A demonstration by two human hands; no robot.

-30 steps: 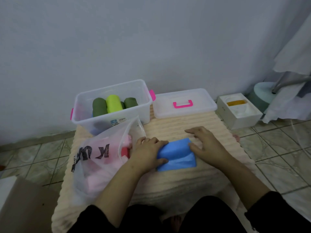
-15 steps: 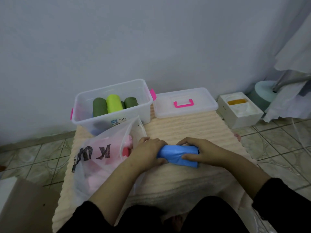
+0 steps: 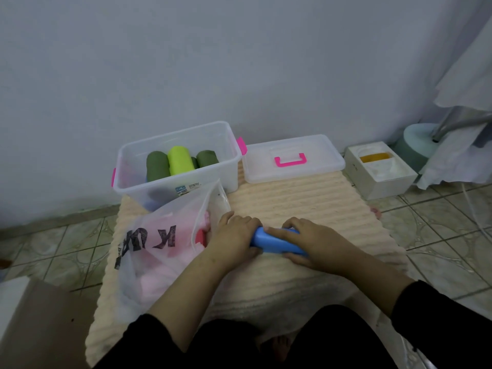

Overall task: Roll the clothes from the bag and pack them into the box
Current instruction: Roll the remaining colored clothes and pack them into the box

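Note:
A blue cloth (image 3: 274,242) lies rolled into a tight tube on the cream mat (image 3: 292,203). My left hand (image 3: 237,235) grips its left end and my right hand (image 3: 311,242) curls over its right part. A translucent plastic bag (image 3: 159,243) with black letters lies to the left, holding pink and red clothes. Behind it stands the clear box (image 3: 138,187) with pink latches, holding two dark green rolls (image 3: 157,166) and a lime green roll (image 3: 181,162).
The box's clear lid (image 3: 292,158) with a pink handle lies at the mat's far edge by the wall. A white carton (image 3: 380,169) sits on the tiled floor at the right, near draped white fabric (image 3: 463,145). A cardboard box (image 3: 40,326) is at lower left.
The blue cloth went from a loosely folded pad to a tight roll. My right hand moved from lying flat beside it to curling over it, and both hands drew closer together.

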